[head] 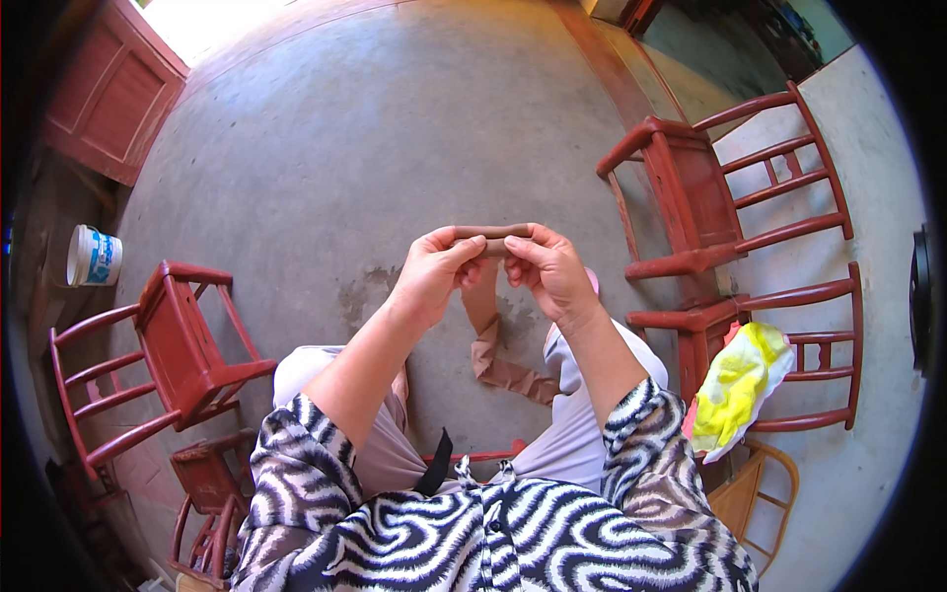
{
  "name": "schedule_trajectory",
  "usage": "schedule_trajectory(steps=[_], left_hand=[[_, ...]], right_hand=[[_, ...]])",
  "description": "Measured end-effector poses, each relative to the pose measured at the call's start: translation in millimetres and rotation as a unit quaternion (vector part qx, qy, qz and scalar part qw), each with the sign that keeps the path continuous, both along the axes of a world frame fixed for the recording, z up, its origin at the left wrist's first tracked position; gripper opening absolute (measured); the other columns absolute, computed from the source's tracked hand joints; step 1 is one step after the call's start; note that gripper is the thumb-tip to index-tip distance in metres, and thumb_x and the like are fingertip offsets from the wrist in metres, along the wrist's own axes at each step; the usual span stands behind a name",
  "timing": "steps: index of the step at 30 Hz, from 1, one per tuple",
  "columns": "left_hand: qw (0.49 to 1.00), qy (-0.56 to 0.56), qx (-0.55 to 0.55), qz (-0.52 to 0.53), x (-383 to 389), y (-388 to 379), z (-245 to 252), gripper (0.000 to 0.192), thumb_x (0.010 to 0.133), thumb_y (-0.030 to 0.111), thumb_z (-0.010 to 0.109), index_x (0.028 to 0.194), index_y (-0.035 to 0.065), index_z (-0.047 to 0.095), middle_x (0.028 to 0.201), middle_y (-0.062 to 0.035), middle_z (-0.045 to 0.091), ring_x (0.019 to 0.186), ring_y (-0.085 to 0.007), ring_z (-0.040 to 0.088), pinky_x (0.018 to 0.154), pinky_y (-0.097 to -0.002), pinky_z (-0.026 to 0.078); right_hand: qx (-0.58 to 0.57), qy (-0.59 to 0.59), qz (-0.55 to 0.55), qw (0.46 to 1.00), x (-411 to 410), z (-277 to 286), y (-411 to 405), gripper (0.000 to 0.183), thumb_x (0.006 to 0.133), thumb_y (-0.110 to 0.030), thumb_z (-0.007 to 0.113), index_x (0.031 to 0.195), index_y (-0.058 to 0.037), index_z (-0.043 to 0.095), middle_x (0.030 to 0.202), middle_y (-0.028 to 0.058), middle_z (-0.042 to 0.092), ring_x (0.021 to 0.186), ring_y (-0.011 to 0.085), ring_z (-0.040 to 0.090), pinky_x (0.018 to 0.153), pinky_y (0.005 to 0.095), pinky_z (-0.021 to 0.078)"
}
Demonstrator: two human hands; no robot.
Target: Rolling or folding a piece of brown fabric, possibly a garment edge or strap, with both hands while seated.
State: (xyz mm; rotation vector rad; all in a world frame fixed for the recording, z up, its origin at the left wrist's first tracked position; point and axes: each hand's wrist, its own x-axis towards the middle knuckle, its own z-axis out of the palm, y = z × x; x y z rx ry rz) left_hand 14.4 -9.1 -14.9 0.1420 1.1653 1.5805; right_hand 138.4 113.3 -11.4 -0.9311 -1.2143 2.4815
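Both hands are raised before me above the floor, gripping a long strip of brown fabric (492, 231). My left hand (438, 270) pinches one side of its upper end between thumb and fingers. At the other side, my right hand (549, 272) does the same. The edge is drawn straight between the hands and looks folded or rolled, with a second layer just below it. From there the fabric hangs down between my knees, twisting and creasing, and its lower part reaches towards my right leg. Whether that lower part touches the floor, I cannot tell.
A red wooden chair (181, 348) stands at left, near a white plastic bucket (95, 256). Two more red chairs (699, 189) line the right wall; the nearer holds a yellow and white cloth (743, 385). A smaller red chair (211, 473) is lower left. Concrete floor (355, 148) stretches ahead.
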Motion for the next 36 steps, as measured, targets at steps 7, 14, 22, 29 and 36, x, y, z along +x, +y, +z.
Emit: schedule_trajectory(steps=[7,14,22,29,36], left_hand=[[0.999,0.01,0.016,0.026,-3.4,0.7,1.0,0.016,0.088,0.012,0.059,0.095,-0.0014,0.061,0.073,-0.0065,0.062,0.057,-0.009,0.053,0.051,-0.0214,0.042],[0.992,0.033,-0.001,0.126,-16.6,-6.7,-6.0,0.018,0.089,0.02,0.059,0.089,0.0017,0.06,0.074,-0.0047,0.062,0.057,-0.0085,0.054,0.051,-0.0206,0.043],[0.999,0.038,0.002,0.036,-8.4,-2.9,4.0,0.013,0.084,0.012,0.065,0.09,0.002,0.059,0.078,-0.0066,0.062,0.064,-0.0109,0.057,0.052,-0.0218,0.045],[0.997,0.041,-0.009,0.058,-16.5,-6.5,5.7,0.01,0.085,0.011,0.064,0.087,0.0021,0.06,0.076,-0.0069,0.062,0.064,-0.0119,0.057,0.054,-0.0228,0.045],[0.995,-0.011,0.015,0.1,-21.7,-9.7,1.0,0.014,0.086,0.015,0.062,0.09,0.0023,0.059,0.078,-0.0066,0.061,0.064,-0.0119,0.057,0.054,-0.0229,0.046]], right_hand=[[-0.023,0.013,-0.02,0.999,1.4,-3.8,3.0,0.007,0.085,-0.008,0.06,0.091,-0.004,0.06,0.068,0.0009,0.057,0.055,0.0077,0.052,0.051,0.02,0.043],[-0.029,0.022,-0.067,0.997,1.1,3.9,8.4,0.006,0.085,-0.006,0.059,0.09,-0.0031,0.059,0.068,0.0015,0.056,0.056,0.011,0.053,0.05,0.0238,0.0415],[-0.026,0.024,-0.063,0.997,2.2,-0.8,9.2,0.006,0.085,-0.006,0.059,0.09,-0.0026,0.059,0.069,0.0015,0.056,0.057,0.0108,0.053,0.049,0.0237,0.0411],[-0.014,0.022,-0.068,0.997,1.4,1.9,9.8,0.005,0.086,-0.006,0.059,0.089,-0.0029,0.058,0.068,0.0016,0.056,0.056,0.0105,0.052,0.049,0.0238,0.0403],[-0.025,0.024,-0.072,0.997,2.9,1.1,11.3,0.005,0.086,-0.006,0.059,0.089,-0.0026,0.058,0.068,0.0014,0.056,0.056,0.0106,0.052,0.049,0.0236,0.0397]])
